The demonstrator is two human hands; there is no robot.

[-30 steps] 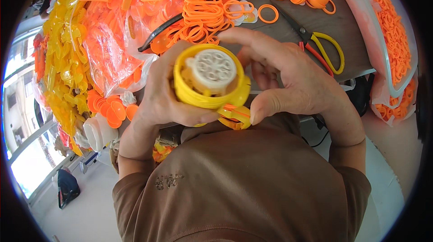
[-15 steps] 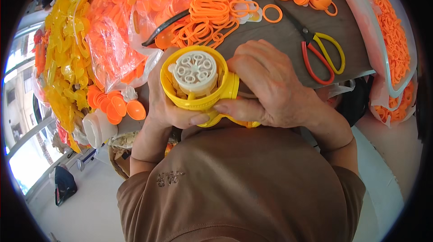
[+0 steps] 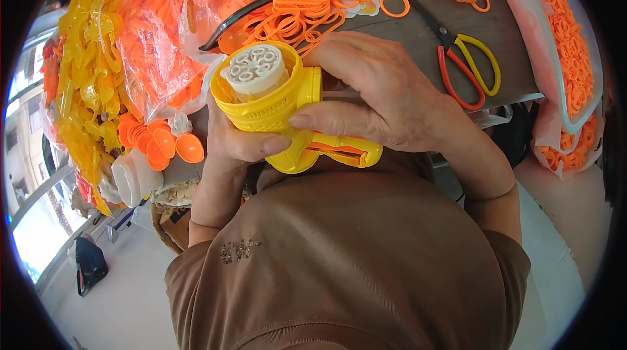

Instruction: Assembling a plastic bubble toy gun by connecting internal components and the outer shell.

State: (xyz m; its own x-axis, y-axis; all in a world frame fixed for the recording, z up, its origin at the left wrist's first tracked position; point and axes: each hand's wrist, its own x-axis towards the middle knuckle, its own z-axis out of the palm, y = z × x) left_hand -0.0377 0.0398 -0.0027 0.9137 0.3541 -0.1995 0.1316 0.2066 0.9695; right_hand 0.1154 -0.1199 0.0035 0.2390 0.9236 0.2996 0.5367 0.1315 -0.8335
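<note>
A yellow plastic bubble gun (image 3: 269,115) is held in front of my chest, its round open end tilted up. Inside that end sits a white wheel (image 3: 255,64) with a ring of small looped openings. My left hand (image 3: 236,140) is closed round the left side of the barrel, the thumb lying along its lower front. From the right, my right hand (image 3: 385,98) grips the body, thumb pressed against its side; its other fingers are partly hidden behind. The slotted yellow handle points right, below the right thumb.
Orange clips (image 3: 297,0) and bagged orange parts (image 3: 160,56) are heaped on the dark table, beside yellow parts (image 3: 88,82) at left. Orange oval pieces (image 3: 189,147) lie near the left edge. Red-and-yellow-handled scissors (image 3: 460,66) rest at right, near a tub of orange pieces (image 3: 571,56).
The bubble gun has moved left and slightly up and tilted, showing more of its side and handle. Both hands have moved with it, and my right thumb now lies along its side.
</note>
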